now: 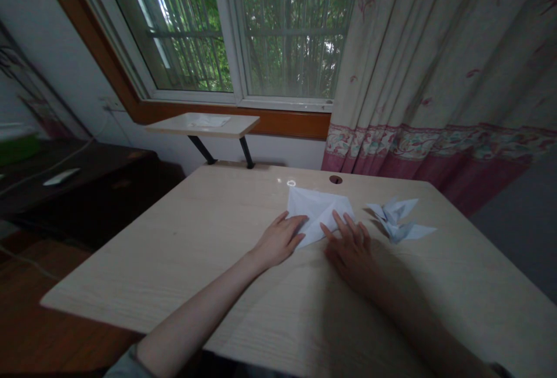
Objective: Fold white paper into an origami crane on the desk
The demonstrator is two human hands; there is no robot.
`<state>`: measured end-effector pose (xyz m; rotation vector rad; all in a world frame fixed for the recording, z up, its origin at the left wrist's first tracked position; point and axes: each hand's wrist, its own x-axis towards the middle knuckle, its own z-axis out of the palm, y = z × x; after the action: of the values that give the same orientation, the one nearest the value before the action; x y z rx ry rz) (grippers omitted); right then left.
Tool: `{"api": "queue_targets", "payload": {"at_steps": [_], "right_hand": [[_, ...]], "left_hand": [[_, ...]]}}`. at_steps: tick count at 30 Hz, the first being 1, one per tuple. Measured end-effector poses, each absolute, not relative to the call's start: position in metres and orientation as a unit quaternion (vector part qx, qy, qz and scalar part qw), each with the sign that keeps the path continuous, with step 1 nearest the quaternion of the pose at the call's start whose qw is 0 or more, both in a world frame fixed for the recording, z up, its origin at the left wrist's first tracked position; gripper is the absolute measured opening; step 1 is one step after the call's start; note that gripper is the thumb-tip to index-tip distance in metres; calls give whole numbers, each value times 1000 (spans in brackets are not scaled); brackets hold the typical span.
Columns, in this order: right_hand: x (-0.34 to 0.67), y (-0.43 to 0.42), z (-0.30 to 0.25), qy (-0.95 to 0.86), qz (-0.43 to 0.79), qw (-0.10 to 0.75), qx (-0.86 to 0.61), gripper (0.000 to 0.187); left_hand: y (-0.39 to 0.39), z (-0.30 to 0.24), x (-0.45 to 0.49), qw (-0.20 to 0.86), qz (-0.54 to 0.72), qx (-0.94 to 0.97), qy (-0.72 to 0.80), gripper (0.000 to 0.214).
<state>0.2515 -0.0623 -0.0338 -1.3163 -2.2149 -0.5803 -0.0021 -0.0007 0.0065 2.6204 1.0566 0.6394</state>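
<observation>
A partly folded white paper (317, 207) lies flat on the pale wooden table (195, 250). My left hand (278, 240) rests on its near left edge with the fingers stretched flat. My right hand (350, 247) presses on its near right corner, fingers extended and spread. Neither hand grips anything. To the right of my right hand lie folded paper cranes (398, 220), untouched.
A small shelf (204, 124) on black brackets juts out under the window behind the table. A round cable hole (335, 179) sits near the table's far edge. A patterned curtain (435, 76) hangs at right. A dark cabinet (87, 186) stands at left.
</observation>
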Motion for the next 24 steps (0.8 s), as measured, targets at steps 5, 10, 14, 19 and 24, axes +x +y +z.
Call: {"api": "queue_targets", "payload": {"at_steps": [5,10,14,19,24], "right_hand": [[251,-62,-33,-807,-201,262,-490,52],[247,-63,-29,-796,-203,269,-503,49],[250,-62,-31,-800,-187,282,-496,48],[254,-59,-37,-809,-167,303,-476,47],[256,-57,-40,-821,-154,302,-459,40]], "left_hand": [[1,3,-3,100,200,905,362,41],[-3,10,-2,79,199,913,348,42],[-7,17,-1,63,192,921,334,47],[-8,17,0,54,192,927,317,46],[-8,12,-1,54,212,932,289,36]]}}
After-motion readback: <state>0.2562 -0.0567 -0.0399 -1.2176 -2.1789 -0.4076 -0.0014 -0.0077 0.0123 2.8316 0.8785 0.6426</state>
